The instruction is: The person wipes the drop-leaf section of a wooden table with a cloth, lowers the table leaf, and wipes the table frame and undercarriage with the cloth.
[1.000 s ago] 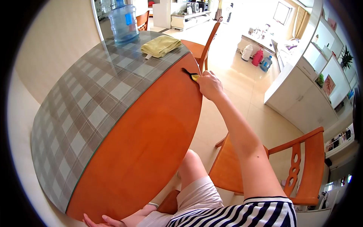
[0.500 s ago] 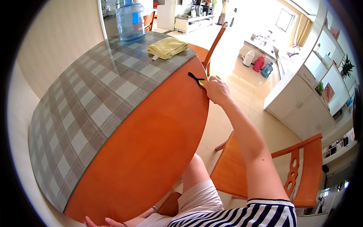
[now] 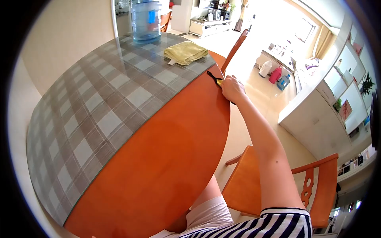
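- Filling the left and middle of the view, the table [image 3: 158, 170] shows its orange wood as a long segment, its curved rim sweeping from the lower left around to the far right hand end.
- Over the table's other side lies the checked cover [image 3: 103, 95]; its straight edge runs diagonally from the lower left to the upper right, marking off the wood.
- Pale floor [image 3: 240, 127] opens beyond the rim, between the table and the white cabinet [image 3: 313, 111]; the person's right arm reaches across this gap.
- Near the arm's inner side, the nearer chair [image 3: 246, 178] stands apart from the rim, while the far chair [image 3: 235, 51] sits just behind the table's far end.
- Upright on the cover, well back, stands the blue water jug [image 3: 146, 23].
- Folded near the cover's straight edge lies the yellow cloth [image 3: 185, 52].
- At the far rim is the right hand [image 3: 233, 88], its fingers curled together and pinching the tool's yellow part; the left hand's fingers cannot be told.
- Smallest, the black-and-yellow tool [image 3: 213, 77] is at the wood's far end; its long axis slants, the black tip pointing away and leftward, toward the cover's edge near the cloth.
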Tool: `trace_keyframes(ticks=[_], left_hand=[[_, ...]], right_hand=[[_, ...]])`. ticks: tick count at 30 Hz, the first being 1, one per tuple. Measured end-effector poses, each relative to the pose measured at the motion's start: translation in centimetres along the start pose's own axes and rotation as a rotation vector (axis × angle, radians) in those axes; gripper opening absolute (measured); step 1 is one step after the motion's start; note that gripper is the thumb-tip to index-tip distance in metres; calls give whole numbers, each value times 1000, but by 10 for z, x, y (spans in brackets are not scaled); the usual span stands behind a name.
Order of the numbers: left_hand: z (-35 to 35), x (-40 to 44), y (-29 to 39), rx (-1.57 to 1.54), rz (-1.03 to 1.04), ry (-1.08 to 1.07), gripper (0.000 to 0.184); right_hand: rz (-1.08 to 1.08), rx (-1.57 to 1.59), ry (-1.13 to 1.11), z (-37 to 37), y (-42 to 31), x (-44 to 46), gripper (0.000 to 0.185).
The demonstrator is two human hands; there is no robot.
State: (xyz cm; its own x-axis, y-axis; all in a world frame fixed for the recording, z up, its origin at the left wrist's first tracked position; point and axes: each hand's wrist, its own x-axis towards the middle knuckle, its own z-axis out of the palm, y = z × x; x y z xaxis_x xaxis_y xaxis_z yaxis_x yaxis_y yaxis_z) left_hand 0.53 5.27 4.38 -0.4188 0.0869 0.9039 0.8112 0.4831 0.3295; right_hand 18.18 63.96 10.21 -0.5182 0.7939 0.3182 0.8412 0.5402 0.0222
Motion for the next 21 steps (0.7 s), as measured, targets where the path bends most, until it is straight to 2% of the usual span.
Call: trace_keyframes(ticks=[4,6,7,8,10,13,18,21], left_hand=[[1,-8,-7,-13,-10,44,62],[-3,-7,-8,8,-15,-16,65],[-1,-3,-4,35,21,34,55],[-1,-5,-6,57,19,44,55],[-7,-16,-13,34,2,-26,55],[-13,-24,-29,112,88,-49,60],[-12,-25,-27,89,116,-26,58],[-11,-23,-26,81,142,-5,54]], right_hand=[[-40,9,-48,6,-37,36,20],[-151,-3,-39,6,-77,33,19],[-131,59,-37,-14,-103,16,19],[-151,56,-47,-17,-120,9,19],[-328,-3,-20,-12,-143,-6,19],[-510,18,-4,-20,-193,-48,21],[-745,219,57,-43,-289,-121,18],[-887,251,-6,-58,-352,-165,16]])
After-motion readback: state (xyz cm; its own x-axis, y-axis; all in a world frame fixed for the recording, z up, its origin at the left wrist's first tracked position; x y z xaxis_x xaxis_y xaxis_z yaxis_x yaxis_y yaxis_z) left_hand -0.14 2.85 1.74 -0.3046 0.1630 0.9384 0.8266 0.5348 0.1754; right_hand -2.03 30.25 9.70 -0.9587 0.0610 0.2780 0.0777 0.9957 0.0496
